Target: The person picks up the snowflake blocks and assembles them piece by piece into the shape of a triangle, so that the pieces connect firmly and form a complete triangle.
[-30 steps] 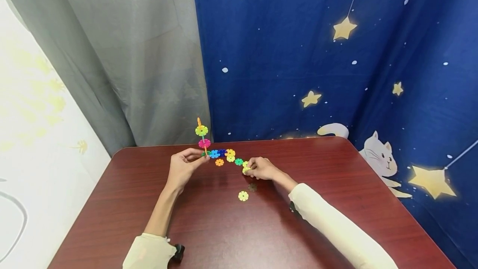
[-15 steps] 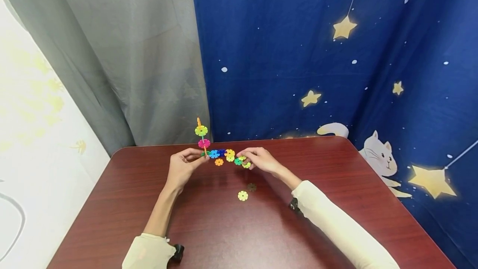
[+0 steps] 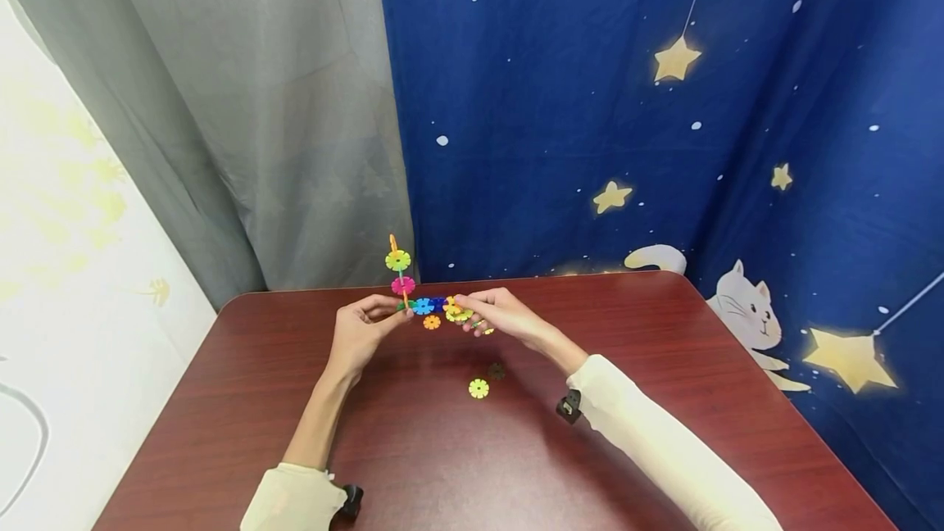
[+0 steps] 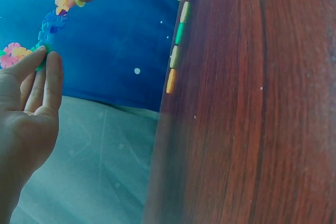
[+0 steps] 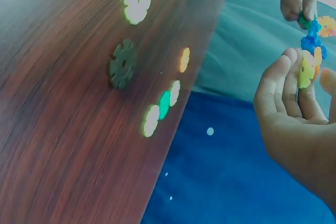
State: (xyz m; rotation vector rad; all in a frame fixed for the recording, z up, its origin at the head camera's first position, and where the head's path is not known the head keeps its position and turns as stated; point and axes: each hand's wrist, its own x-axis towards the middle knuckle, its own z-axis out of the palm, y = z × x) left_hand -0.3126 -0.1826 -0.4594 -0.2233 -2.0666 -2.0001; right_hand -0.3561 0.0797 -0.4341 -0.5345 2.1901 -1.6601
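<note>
Notched plastic snowflake discs form a linked chain held above the table. My left hand [image 3: 361, 336] pinches a green disc [image 4: 42, 61] at the chain's bend. From there one branch rises through a pink disc [image 3: 403, 285] and a yellow-green disc [image 3: 398, 260]. The other runs right through a light blue disc [image 3: 424, 306] and a dark blue one to an orange disc [image 5: 317, 59]. Between thumb and fingers my right hand [image 3: 509, 316] pinches a yellow disc [image 5: 305, 72] against that orange disc. Whether their slots are joined, I cannot tell.
Loose discs lie on the brown table [image 3: 413, 449]: a pale yellow one [image 5: 137, 1], a dark olive one [image 5: 123, 64], and a row with orange [image 5: 184, 60], green [image 5: 164, 105] and pale yellow [image 5: 150, 120]. Curtains [image 3: 531, 121] hang behind the table.
My right hand has lifted a yellow disc from the right end of the loose row and carried it left to the chain's orange end. The left hand stays in place.
</note>
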